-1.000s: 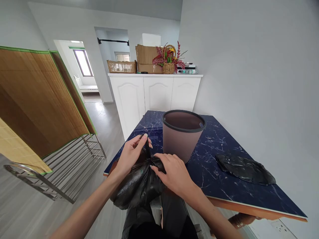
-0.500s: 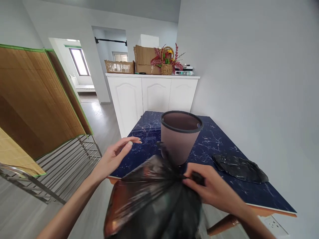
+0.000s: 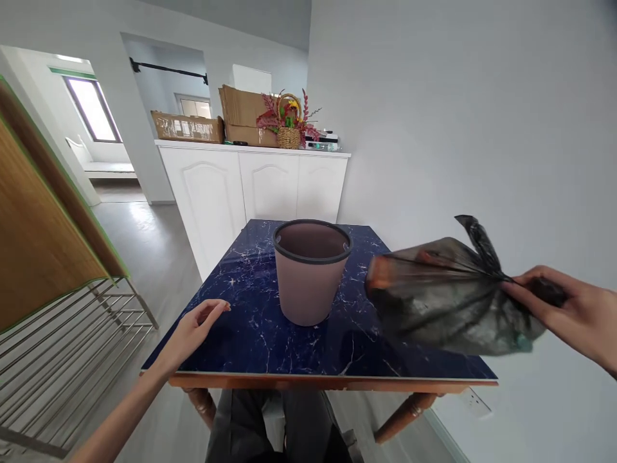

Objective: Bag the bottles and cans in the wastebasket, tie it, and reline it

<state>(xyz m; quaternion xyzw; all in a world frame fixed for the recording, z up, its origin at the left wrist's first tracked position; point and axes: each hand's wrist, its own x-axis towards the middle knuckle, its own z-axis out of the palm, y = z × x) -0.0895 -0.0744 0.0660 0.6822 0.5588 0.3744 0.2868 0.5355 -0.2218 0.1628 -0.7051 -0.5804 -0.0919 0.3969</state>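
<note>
My right hand grips the twisted neck of a filled black garbage bag, holding it up over the right side of the table. The thin plastic lets reddish-orange and pale contents show through, slightly blurred. A loose end of the bag sticks up beside my fingers. Upright on the table stands a pinkish-brown trash can with a dark rim. To its left, my left hand hovers near the table's left edge, fingers loosely curved, holding nothing. The flat black plastic seen earlier on the table's right is hidden behind the filled bag.
The dark blue marble-patterned table has a wooden edge. A metal rack stands at left. Behind the table, a white cabinet carries cardboard boxes and a flower basket. A grey wall rises at right.
My right hand has swung the garbage bag from the table's front to the right and up. My left hand has drawn lower. The view has turned right, so the trash can appears farther left.
</note>
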